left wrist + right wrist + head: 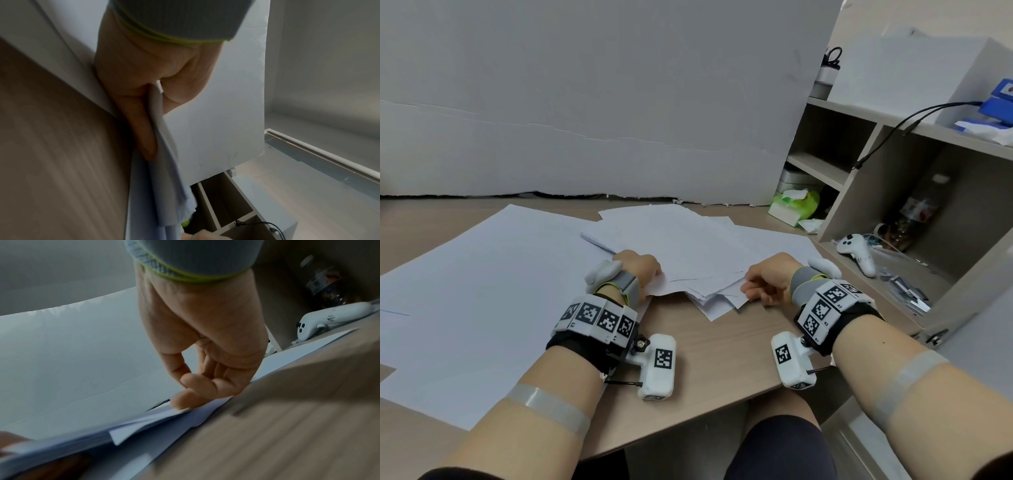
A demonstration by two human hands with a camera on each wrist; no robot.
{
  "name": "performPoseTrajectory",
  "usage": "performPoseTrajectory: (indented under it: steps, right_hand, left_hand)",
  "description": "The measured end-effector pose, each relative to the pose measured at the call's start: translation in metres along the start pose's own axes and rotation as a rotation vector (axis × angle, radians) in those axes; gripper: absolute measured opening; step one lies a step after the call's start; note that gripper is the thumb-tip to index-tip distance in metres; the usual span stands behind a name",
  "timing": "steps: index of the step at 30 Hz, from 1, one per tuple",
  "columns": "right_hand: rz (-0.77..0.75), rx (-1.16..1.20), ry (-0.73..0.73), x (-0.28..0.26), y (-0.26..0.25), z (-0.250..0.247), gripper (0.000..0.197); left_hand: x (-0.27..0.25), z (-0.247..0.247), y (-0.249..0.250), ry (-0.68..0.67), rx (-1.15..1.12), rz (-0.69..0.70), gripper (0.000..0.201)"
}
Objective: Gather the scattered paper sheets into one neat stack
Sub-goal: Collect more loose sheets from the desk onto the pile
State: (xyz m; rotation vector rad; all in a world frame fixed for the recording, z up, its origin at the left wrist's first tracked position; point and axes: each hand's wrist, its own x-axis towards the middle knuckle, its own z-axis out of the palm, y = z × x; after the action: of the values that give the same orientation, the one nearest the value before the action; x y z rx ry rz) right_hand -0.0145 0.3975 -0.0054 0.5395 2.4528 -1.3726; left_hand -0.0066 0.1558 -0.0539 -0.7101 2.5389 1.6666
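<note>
A loose pile of white paper sheets (688,246) lies fanned out in the middle of the wooden desk (715,346), its near corners sticking out unevenly. My left hand (650,274) grips the pile's near left edge. In the left wrist view the left hand (153,123) pinches several sheets (164,186) between thumb and fingers. My right hand (751,289) is at the pile's near right corner with curled fingers. In the right wrist view the right hand (185,391) has its fingertips (180,402) on the sheets' edges (144,423).
A large white sheet (482,291) covers the desk's left side, and a white board (602,102) stands along the back. A shelf unit (859,178) on the right holds a white controller (859,253) and a green tissue pack (794,205). The desk's front edge runs under my wrists.
</note>
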Motion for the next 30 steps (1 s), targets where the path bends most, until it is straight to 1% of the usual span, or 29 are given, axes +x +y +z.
performPoseTrajectory:
  steps: [3,5,6,7,8,10,11,13,14,16,17,19,20,21,24,25,27,28,29,30]
  right_hand:
    - [-0.035,0.037,0.168,0.007,-0.002,-0.007,0.004]
    - [-0.041,0.004,0.259,0.013,-0.004,-0.011,0.006]
    - [-0.037,-0.033,0.286,0.015,-0.005,-0.013,0.01]
    - [-0.035,-0.064,0.307,0.017,-0.005,-0.015,0.013]
    - [-0.023,-0.089,0.318,0.017,-0.005,-0.016,0.013]
    - [0.0,-0.126,0.325,0.019,-0.002,-0.018,0.012]
    - [0.005,-0.148,0.335,0.021,0.0,-0.019,0.014]
    - [0.013,-0.199,0.343,0.024,0.001,-0.02,0.016]
    - [0.023,-0.21,0.338,0.023,0.001,-0.021,0.014]
    - [0.027,-0.205,0.313,0.022,-0.001,-0.023,0.015]
    - [0.016,-0.195,0.309,0.025,-0.001,-0.024,0.02]
    - [-0.002,-0.199,0.306,0.027,-0.002,-0.025,0.038]
    - [-0.018,-0.21,0.308,0.026,-0.003,-0.025,0.043]
    - [-0.019,-0.247,0.29,0.023,-0.004,-0.024,0.042]
    - [-0.009,-0.406,0.145,0.019,-0.006,-0.021,0.039]
    - [-0.002,-0.462,0.109,0.02,-0.008,-0.018,0.042]
    - [0.001,-0.609,0.119,0.049,-0.007,-0.021,0.057]
    - [0.005,-0.72,0.112,0.046,-0.011,-0.018,0.058]
    - [-0.012,-0.756,0.092,0.038,-0.017,-0.016,0.05]
    - [-0.025,-0.723,0.045,0.024,-0.024,-0.014,0.036]
  left_hand:
    - [-0.001,-0.003,-0.006,0.031,0.061,0.035,0.045]
    - [-0.004,-0.002,-0.005,-0.013,0.107,0.051,0.044]
    - [-0.005,-0.002,0.0,0.019,0.019,0.029,0.047]
    - [-0.006,-0.002,0.001,0.045,-0.056,0.04,0.05]
    - [-0.007,-0.001,0.005,0.044,-0.12,0.036,0.05]
    - [-0.001,-0.001,0.004,0.047,-0.201,0.043,0.042]
    - [0.0,-0.001,0.005,0.041,-0.282,0.04,0.042]
    - [0.0,-0.004,0.008,0.033,-0.402,0.039,0.054]
    - [0.001,-0.005,0.008,0.056,-0.441,0.048,0.057]
    - [0.0,-0.008,0.012,0.092,-0.544,0.063,0.057]
    - [-0.004,-0.01,0.014,0.096,-0.603,0.07,0.054]
    - [-0.008,-0.013,0.014,0.109,-0.719,0.117,0.048]
    - [-0.01,-0.015,0.014,0.11,-0.767,0.137,0.046]
    - [-0.011,-0.017,0.013,0.117,-0.816,0.147,0.046]
    - [-0.012,-0.022,0.013,0.137,-0.937,0.146,0.047]
    - [-0.013,-0.023,0.014,0.142,-0.95,0.149,0.047]
    - [-0.014,-0.023,0.015,0.13,-0.971,0.159,0.045]
    - [-0.014,-0.023,0.015,0.127,-0.969,0.164,0.043]
    - [-0.016,-0.022,0.015,0.126,-0.966,0.161,0.041]
    - [-0.017,-0.021,0.015,0.12,-0.964,0.159,0.04]
